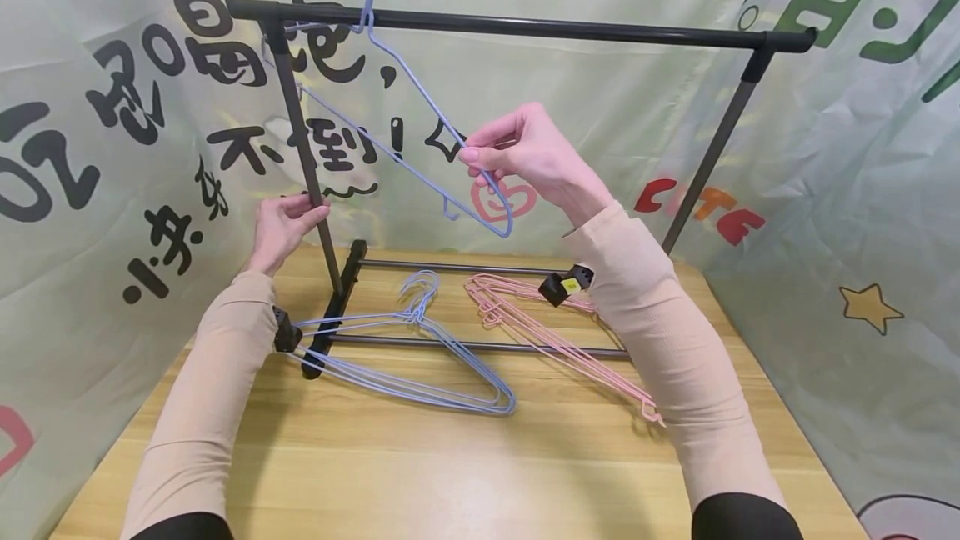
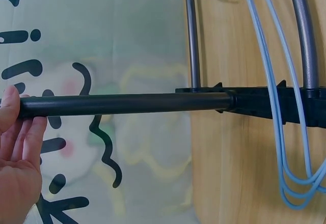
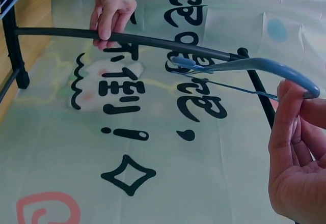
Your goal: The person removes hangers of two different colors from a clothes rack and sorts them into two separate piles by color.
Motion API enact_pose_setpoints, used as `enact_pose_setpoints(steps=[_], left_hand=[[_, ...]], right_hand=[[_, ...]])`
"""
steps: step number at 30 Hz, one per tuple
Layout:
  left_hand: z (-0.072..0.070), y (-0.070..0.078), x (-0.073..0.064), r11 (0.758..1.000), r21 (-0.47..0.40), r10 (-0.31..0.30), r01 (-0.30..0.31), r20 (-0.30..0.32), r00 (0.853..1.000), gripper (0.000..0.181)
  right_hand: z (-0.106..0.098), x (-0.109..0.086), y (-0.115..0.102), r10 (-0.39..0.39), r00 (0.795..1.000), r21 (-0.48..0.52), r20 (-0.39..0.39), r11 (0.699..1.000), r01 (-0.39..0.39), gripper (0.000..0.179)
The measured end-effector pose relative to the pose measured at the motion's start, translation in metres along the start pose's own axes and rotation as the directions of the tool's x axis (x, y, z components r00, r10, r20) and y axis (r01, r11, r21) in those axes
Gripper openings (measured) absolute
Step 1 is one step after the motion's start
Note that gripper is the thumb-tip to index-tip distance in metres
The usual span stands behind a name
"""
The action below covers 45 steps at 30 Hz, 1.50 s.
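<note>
My right hand [image 1: 536, 152] pinches a blue clothes hanger [image 1: 422, 83] by its right shoulder, between thumb and fingers. The hanger is tilted, and its neck crosses the black top rail [image 1: 562, 27] of a garment rack near the left end. Its hook rises above the rail and runs out of the head view, so whether it touches the rail I cannot tell. Around the rack's left post [image 1: 327, 248], my left hand [image 1: 279, 230] holds on with thumb and fingers. The left wrist view shows that grip on the dark post [image 2: 127, 103].
Several blue hangers [image 1: 468, 357] lie stacked on the wooden table [image 1: 420, 473], across the rack's base bars. Several pink hangers [image 1: 555, 346] lie to their right, partly behind the right forearm. A printed curtain [image 1: 847, 190] surrounds the table at the back and sides.
</note>
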<state>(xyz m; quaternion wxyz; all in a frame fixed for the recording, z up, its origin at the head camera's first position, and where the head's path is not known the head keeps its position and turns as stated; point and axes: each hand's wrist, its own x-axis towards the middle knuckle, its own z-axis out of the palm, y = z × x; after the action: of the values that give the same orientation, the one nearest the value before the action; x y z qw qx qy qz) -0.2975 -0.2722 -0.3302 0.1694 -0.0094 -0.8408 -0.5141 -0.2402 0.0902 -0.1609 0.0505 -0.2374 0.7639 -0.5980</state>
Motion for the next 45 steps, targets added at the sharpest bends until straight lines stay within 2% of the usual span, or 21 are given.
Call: enact_pose_setpoints(steps=[8, 12, 18, 27, 34, 43, 45], left_hand=[[-0.001, 0.0, 0.0, 1.0, 0.019, 0.007, -0.007, 0.0, 1.0, 0.044], [-0.001, 0.0, 0.0, 1.0, 0.014, 0.011, -0.011, -0.003, 1.0, 0.043], [0.0, -0.002, 0.002, 1.0, -0.006, 0.013, -0.013, 0.007, 1.0, 0.045], [0.0, -0.001, 0.003, 0.999, -0.016, 0.045, -0.045, 0.016, 0.999, 0.041], [0.0, -0.001, 0.002, 1.0, 0.004, 0.022, -0.022, -0.001, 1.0, 0.042], [0.001, 0.0, 0.001, 1.0, 0.02, 0.019, -0.019, 0.002, 1.0, 0.041], [0.001, 0.0, 0.002, 0.999, 0.027, 0.02, -0.02, 0.001, 1.0, 0.041]], right_hand=[[-0.011, -0.016, 0.009, -0.006, 1.0, -0.036, -0.019, 0.999, 0.006, 0.01], [-0.016, -0.023, 0.016, -0.018, 1.0, -0.048, -0.001, 0.999, 0.018, 0.009], [-0.022, -0.038, 0.031, 0.011, 0.999, -0.063, 0.048, 0.998, -0.008, 0.02], [-0.038, -0.067, 0.07, 0.075, 0.995, -0.123, 0.07, 0.99, -0.066, 0.021], [-0.052, -0.088, 0.101, 0.151, 0.987, -0.127, 0.049, 0.981, -0.144, 0.018], [-0.071, -0.111, 0.143, 0.213, 0.972, -0.166, 0.102, 0.967, -0.195, 0.023], [-0.074, -0.115, 0.154, 0.207, 0.97, -0.158, 0.125, 0.97, -0.187, 0.023]])
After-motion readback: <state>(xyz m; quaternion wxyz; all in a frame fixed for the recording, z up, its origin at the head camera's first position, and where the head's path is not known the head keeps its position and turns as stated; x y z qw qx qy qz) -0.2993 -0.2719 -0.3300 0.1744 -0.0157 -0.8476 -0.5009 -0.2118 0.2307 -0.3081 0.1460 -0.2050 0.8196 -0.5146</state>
